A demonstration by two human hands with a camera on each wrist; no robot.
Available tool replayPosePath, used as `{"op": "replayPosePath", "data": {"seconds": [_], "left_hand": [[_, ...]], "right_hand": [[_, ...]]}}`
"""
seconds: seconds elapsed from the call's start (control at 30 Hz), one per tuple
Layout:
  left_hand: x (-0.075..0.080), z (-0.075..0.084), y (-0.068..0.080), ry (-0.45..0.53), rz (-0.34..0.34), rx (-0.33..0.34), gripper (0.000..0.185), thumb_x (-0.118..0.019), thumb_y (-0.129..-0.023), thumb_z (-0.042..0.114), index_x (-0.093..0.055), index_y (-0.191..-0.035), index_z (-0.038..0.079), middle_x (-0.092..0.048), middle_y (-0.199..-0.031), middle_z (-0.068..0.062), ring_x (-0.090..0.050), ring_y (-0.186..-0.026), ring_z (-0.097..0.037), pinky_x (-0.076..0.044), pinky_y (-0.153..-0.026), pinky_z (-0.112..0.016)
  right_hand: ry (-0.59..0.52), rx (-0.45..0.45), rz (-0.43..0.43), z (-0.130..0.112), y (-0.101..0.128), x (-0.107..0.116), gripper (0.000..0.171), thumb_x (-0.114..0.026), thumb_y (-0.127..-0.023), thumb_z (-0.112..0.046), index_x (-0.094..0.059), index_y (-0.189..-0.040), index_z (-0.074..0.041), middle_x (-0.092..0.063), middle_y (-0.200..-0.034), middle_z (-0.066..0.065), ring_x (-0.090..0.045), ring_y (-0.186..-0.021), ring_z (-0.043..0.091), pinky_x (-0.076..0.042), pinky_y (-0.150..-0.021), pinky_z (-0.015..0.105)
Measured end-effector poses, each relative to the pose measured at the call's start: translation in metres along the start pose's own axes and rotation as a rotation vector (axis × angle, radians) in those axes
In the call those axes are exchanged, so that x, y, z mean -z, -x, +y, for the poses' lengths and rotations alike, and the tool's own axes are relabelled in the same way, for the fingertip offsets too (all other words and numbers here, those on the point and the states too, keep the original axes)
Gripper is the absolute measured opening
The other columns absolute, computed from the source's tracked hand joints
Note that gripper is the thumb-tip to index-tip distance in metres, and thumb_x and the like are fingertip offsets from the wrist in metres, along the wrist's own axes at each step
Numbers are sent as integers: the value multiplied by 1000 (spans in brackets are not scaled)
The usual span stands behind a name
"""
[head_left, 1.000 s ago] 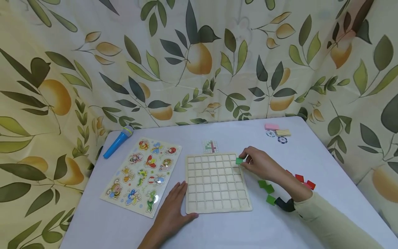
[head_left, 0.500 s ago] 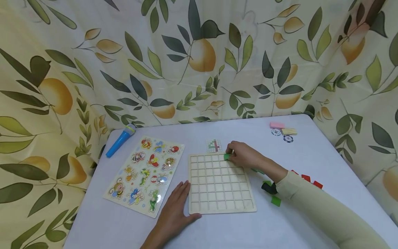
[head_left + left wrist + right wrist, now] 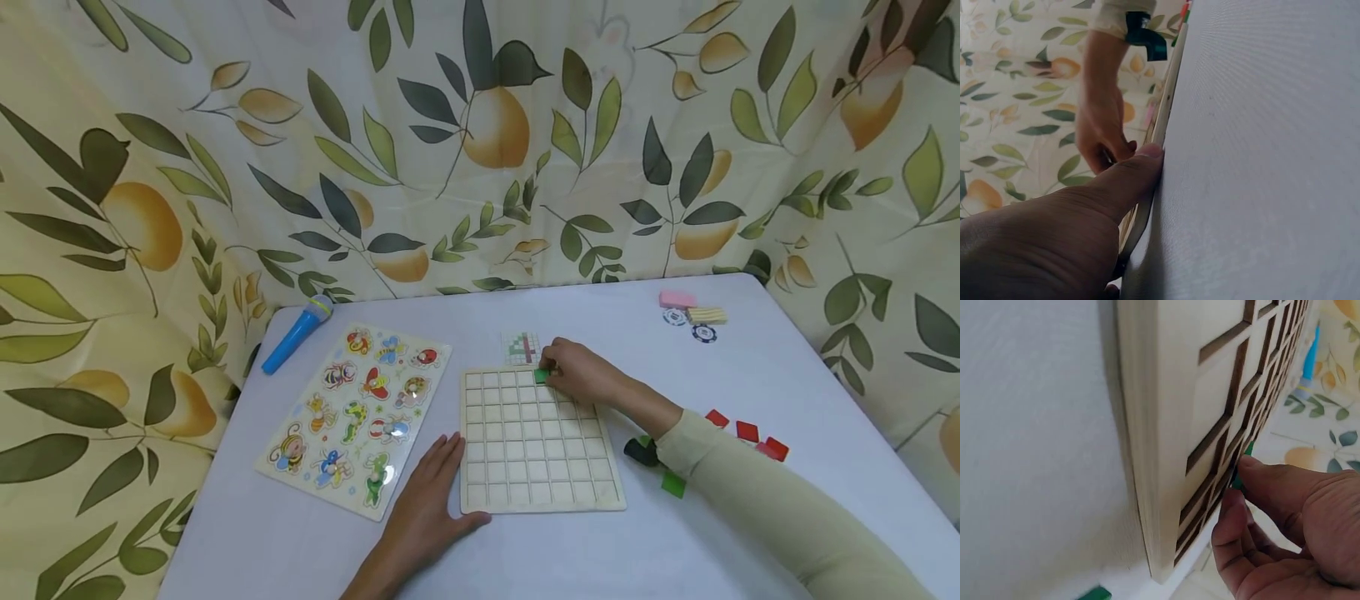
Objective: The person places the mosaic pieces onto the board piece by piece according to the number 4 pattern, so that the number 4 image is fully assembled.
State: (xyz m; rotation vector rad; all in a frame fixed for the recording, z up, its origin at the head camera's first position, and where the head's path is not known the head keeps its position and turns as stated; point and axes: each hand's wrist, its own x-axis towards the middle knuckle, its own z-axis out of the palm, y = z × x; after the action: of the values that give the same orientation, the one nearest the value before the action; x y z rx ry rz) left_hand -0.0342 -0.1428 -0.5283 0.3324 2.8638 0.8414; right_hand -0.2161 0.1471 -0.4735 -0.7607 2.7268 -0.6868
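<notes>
My right hand [image 3: 579, 371] pinches a small green square tile [image 3: 541, 376] between thumb and fingers at the far row of a wooden grid board [image 3: 540, 510]. The right wrist view shows the tile [image 3: 1249, 449] tilted against the board's grooves, partly hidden by the thumb. My left hand [image 3: 426, 508] lies at the board's left near corner, fingers extended along its side and thumb at the near edge. In the left wrist view, that hand's thumb [image 3: 1129, 175] touches the board's rim. A small pattern card [image 3: 521, 347] with green and red squares lies just beyond the board.
Green tiles [image 3: 673, 484] and red tiles [image 3: 747, 431] lie right of the board, partly under the right arm. An insect picture board [image 3: 311, 450] and a blue toy microphone [image 3: 296, 335] are at left. Poker chips [image 3: 704, 333], wooden sticks [image 3: 707, 315] and a pink block [image 3: 677, 298] sit far right.
My right hand has carried the green tile leftward from the board's far right corner onto a far-row cell. The left hand stays by the board. The head view has shifted slightly.
</notes>
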Motion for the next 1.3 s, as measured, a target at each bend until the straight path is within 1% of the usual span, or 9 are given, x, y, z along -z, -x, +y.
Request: {"op": "replayPosePath", "data": {"seconds": [0.27, 0.47, 0.6, 0.73, 0.9, 1.03, 1.1, 1.2, 1.3], "left_hand": [[1, 3, 1, 4, -9, 10, 115, -90, -79, 54, -32, -169, 12, -32, -177, -6, -26, -166, -33, -35, -130, -56], [1, 2, 1, 2, -4, -2, 114, -90, -80, 53, -32, -169, 12, -33, -177, -4, -26, -166, -32, -35, -130, -55], [-1, 3, -1, 1, 0, -13, 114, -90, -80, 53, -32, -169, 12, -33, -177, -3, -26, -166, -31, -36, -130, -54], [-2, 4, 0, 2, 4, -8, 115, -91, -79, 52, -32, -168, 11, -32, -177, -3, -26, -166, -31, -37, -129, -55], [-3, 5, 2, 7, 17, 2, 114, -92, -79, 51, -33, -168, 11, -33, -176, -4, -26, -166, -31, -37, -129, -54], [-1, 5, 4, -8, 13, -4, 113, -91, -79, 52, -34, -168, 11, -34, -176, -4, -27, -165, -32, -38, -128, -55], [0, 3, 4, -20, 15, -10, 113, -91, -79, 52, -34, -168, 10, -35, -176, -4, -28, -165, -32, -38, -128, -55], [1, 2, 4, -20, 20, -15, 113, -92, -79, 50, -35, -167, 11, -35, -176, -4, -28, -165, -33, -38, -128, -55], [-2, 3, 3, 1, 19, -13, 113, -92, -79, 50, -34, -168, 11, -35, -176, -3, -28, -165, -33, -37, -129, -55]], "right_hand": [[10, -39, -4, -6, -2, -1, 7, -71, -98, 0, -73, -105, -1, -67, -105, 12, -65, -96, 21, -60, -91, 45], [27, 1, 41, -7, -6, -4, 6, -69, -100, -1, -71, -95, -3, -68, -93, 8, -63, -86, 18, -57, -78, 37], [-32, -60, 77, -4, 2, 5, 9, -66, -103, -4, -74, -107, -2, -72, -100, 10, -65, -91, 21, -57, -82, 39], [-98, -152, 152, 1, 28, 26, 21, -64, -105, -7, -73, -124, -2, -73, -109, 13, -66, -94, 23, -57, -81, 36], [-256, -342, 298, 17, 86, 47, 28, -62, -109, -21, -69, -135, -12, -73, -114, 16, -66, -93, 27, -54, -73, 28], [-474, -507, 410, 32, 134, 35, 33, -59, -111, -29, -64, -142, -18, -70, -124, 17, -66, -97, 29, -59, -77, 22], [-540, -547, 434, 38, 149, 24, 34, -57, -112, -29, -62, -143, -17, -69, -126, 17, -67, -97, 26, -59, -78, 19], [-537, -558, 430, 44, 159, 9, 35, -58, -111, -28, -63, -143, -16, -70, -126, 15, -67, -97, 22, -59, -77, 16], [-458, -559, 426, 49, 161, 1, 33, -59, -111, -26, -64, -142, -17, -71, -125, 14, -65, -98, 22, -56, -74, 15]]}}
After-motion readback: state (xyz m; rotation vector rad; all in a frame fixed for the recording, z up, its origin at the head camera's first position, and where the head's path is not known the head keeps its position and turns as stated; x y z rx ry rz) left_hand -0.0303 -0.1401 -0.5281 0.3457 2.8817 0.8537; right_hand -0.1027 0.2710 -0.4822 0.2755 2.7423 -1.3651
